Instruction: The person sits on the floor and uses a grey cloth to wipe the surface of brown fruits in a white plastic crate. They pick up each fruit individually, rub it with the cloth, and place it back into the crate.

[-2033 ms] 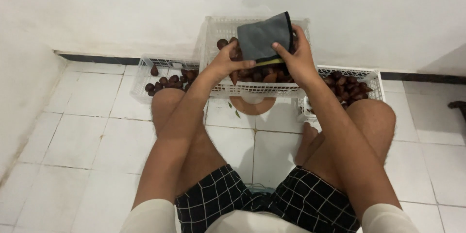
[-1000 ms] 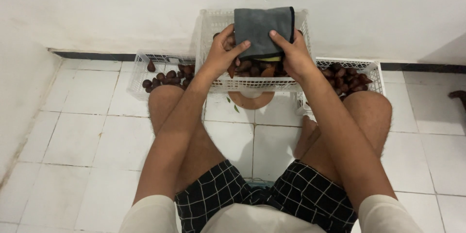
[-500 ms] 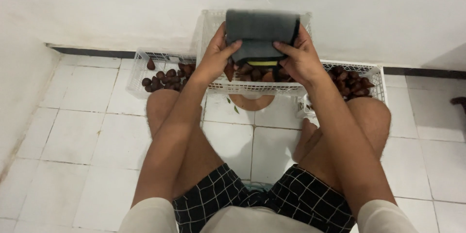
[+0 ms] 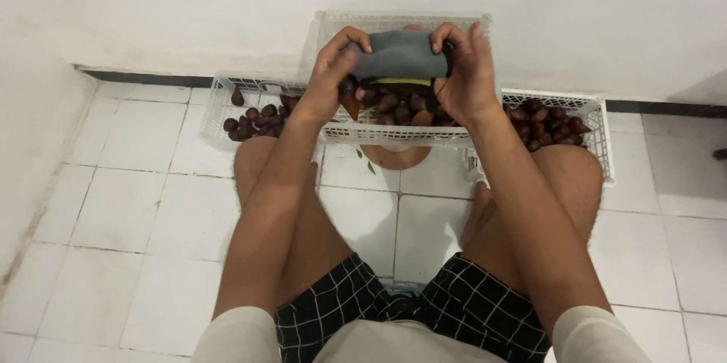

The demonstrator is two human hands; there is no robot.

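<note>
The head view shows both hands, left hand (image 4: pixel 331 68) and right hand (image 4: pixel 463 68), gripping a grey cloth (image 4: pixel 397 55) over the middle crate (image 4: pixel 401 134); a firm, even hold on both ends looks best.

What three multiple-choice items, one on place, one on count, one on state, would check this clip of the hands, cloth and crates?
1. Where is the grey cloth?
A. On the floor tiles
B. Held above the middle crate
C. On the person's knee

2. How many white crates show?
A. One
B. Five
C. Three

3. How is the cloth held?
A. By both hands, bunched between them
B. By one hand only
C. By no hand

Answers:
1. B, since it hangs over the brown fruit there.
2. C, since the left crate and right crate flank the middle one.
3. A, since the left hand and right hand each grip an end.
</note>
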